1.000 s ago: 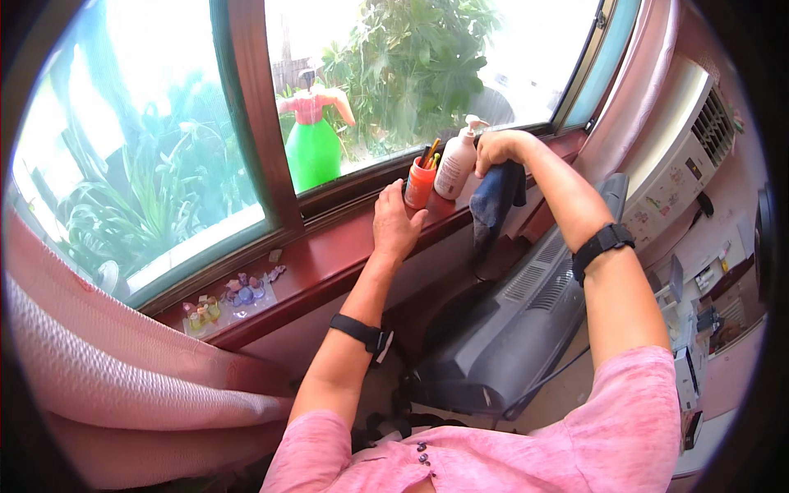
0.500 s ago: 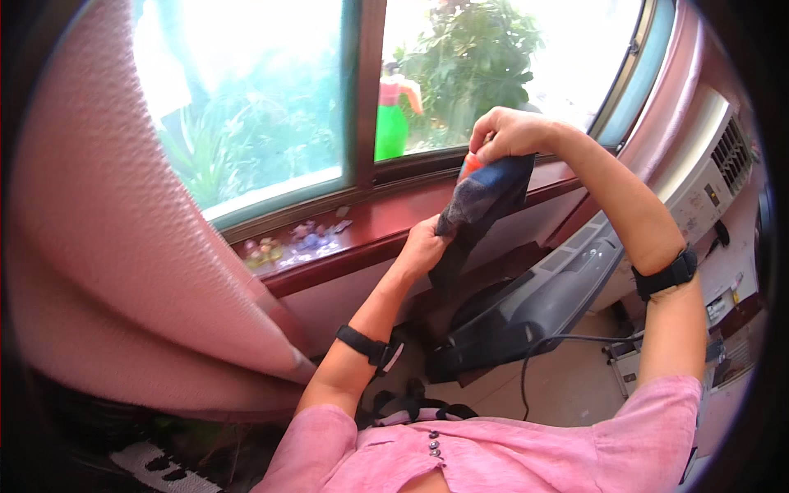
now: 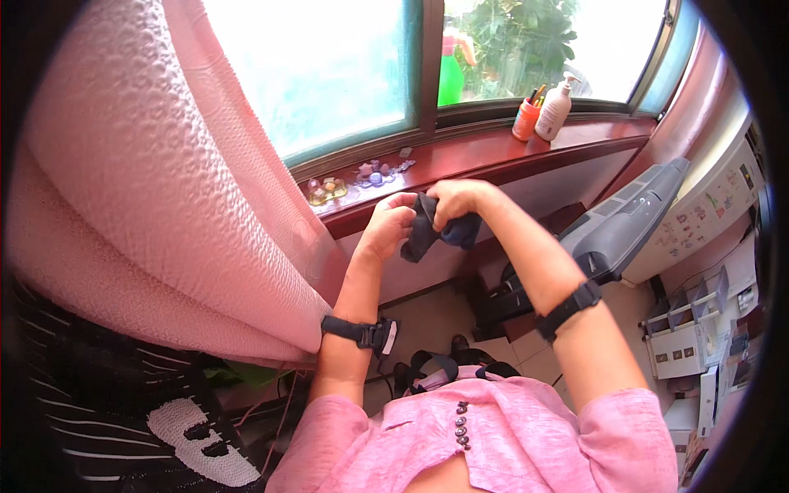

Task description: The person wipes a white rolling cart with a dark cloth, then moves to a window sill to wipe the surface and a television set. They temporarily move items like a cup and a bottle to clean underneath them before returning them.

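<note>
A dark grey-blue cloth [image 3: 422,233] hangs bunched between my two hands, just in front of the windowsill. My left hand [image 3: 388,228] pinches its left edge with thumb and fingers. My right hand [image 3: 457,200] is closed over the upper part, and a folded bluish end [image 3: 465,233] hangs below its fingers. An orange cup [image 3: 526,120] holding several pens stands on the sill to the right, beside a white pump bottle [image 3: 555,112]. Neither hand touches them.
Small purple and yellow trinkets [image 3: 371,176] lie on the dark red windowsill [image 3: 468,152]. A pink curtain [image 3: 189,189] hangs at the left. At the right stands a grey-black machine [image 3: 612,226]. Behind the glass is a green spray bottle [image 3: 450,76].
My right hand has come away from the orange cup, which now stands on the sill. Both hands have drawn closer together, and the cloth is bunched and lower. The view has shifted.
</note>
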`<state>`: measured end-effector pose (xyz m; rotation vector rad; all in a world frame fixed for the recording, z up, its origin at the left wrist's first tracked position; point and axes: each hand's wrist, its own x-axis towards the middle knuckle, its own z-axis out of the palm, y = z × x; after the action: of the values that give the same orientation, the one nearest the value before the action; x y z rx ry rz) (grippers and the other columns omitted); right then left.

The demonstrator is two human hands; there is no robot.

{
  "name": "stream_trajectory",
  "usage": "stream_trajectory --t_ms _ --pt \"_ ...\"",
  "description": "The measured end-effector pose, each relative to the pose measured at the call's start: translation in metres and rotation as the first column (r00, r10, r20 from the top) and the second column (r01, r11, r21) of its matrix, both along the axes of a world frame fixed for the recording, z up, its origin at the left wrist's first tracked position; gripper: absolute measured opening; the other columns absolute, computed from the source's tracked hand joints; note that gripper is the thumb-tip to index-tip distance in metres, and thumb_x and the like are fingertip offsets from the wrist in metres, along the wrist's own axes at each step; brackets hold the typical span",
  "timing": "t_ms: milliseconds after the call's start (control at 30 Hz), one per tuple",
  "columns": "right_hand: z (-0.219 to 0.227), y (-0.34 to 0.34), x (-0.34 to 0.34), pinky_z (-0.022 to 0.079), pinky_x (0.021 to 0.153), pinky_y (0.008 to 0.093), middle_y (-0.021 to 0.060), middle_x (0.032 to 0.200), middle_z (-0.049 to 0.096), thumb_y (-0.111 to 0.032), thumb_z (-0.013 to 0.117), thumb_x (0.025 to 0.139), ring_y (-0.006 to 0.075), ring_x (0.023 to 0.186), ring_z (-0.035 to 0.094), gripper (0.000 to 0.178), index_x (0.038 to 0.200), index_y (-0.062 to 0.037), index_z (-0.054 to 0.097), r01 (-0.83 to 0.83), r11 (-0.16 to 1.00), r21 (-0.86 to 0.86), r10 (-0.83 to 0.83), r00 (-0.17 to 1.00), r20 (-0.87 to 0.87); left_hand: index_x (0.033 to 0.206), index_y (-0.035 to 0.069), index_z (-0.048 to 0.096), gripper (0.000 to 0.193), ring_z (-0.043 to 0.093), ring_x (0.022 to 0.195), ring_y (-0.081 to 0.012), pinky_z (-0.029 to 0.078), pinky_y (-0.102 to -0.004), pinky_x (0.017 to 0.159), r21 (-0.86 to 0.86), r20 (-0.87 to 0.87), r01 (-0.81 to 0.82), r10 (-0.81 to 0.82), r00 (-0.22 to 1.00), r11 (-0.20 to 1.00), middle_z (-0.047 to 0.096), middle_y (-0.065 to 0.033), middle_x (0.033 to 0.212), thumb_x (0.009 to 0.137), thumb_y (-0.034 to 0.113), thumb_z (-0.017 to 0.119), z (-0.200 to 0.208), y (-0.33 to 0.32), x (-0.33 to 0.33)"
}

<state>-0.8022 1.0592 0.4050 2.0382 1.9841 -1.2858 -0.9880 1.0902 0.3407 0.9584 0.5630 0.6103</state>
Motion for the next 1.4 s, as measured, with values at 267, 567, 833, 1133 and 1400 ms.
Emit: stream_trajectory --t_ms 267,567,833,1133,1400 --pt "-0.11 -0.067 -0.024 0.051 0.087 0.0407 0.0175 0.106 0.068 -0.022 0.071 0.063 0.0339 0.105 0.063 0.04 0.101 -0.0075 0.071 0.116 0.983 0.141 -0.149 0.955 0.256 0.128 0.0 0.048 0.046 0.055 0.114 -0.0221 0.046 -0.0333 0.095 0.657 0.074 -0.702 0.904 0.422 0.274 0.057 -0.0136 0.122 0.083 0.001 0.059 0.025 0.018 -0.041" --pt "-0.089 -0.07 -0.045 0.05 0.078 0.0436 0.0192 0.089 0.069 -0.036 0.07 0.074 0.0372 0.088 0.065 0.039 0.096 -0.0037 0.068 0.293 0.891 0.348 -0.205 0.942 -0.267 0.125 0.002 0.053 0.055 0.053 0.116 -0.0358 0.04 -0.0459 0.1 0.972 -0.16 -0.156 0.98 0.116 0.177 0.061 -0.0194 0.118 0.076 0.018 0.069 0.014 0.028 -0.112" --pt "-0.091 -0.064 -0.049 0.049 0.081 0.0447 0.0222 0.094 0.067 -0.034 0.069 0.074 0.0396 0.092 0.063 0.041 0.1 -0.003 0.065 0.269 0.895 0.357 -0.133 0.923 -0.362 0.125 0.011 0.058 0.065 0.054 0.113 -0.0283 0.038 -0.0475 0.098 0.912 -0.385 0.231 0.902 0.194 0.34 0.063 -0.0113 0.113 0.068 0.035 0.079 0.014 0.044 -0.108" --pt "-0.103 -0.086 -0.038 0.049 0.084 0.0456 0.0217 0.097 0.067 -0.036 0.069 0.075 0.0399 0.096 0.062 0.041 0.101 -0.0039 0.065 0.18 0.928 0.327 -0.086 0.956 -0.281 0.122 0.008 0.059 0.066 0.055 0.107 -0.0297 0.039 -0.0465 0.095 0.935 -0.34 0.204 0.893 0.295 0.289 0.065 -0.0102 0.107 0.065 0.032 0.082 0.017 0.038 -0.045" --pt "-0.11 -0.105 -0.04 0.049 0.081 0.0467 0.0206 0.094 0.067 -0.035 0.069 0.074 0.0402 0.093 0.062 0.038 0.095 -0.003 0.065 0.181 0.913 0.367 -0.066 0.95 -0.304 0.122 0.008 0.058 0.069 0.053 0.11 -0.0294 0.034 -0.046 0.098 0.942 -0.308 0.226 0.906 0.291 0.247 0.064 -0.0116 0.109 0.064 0.036 0.084 0.016 0.017 0.044"
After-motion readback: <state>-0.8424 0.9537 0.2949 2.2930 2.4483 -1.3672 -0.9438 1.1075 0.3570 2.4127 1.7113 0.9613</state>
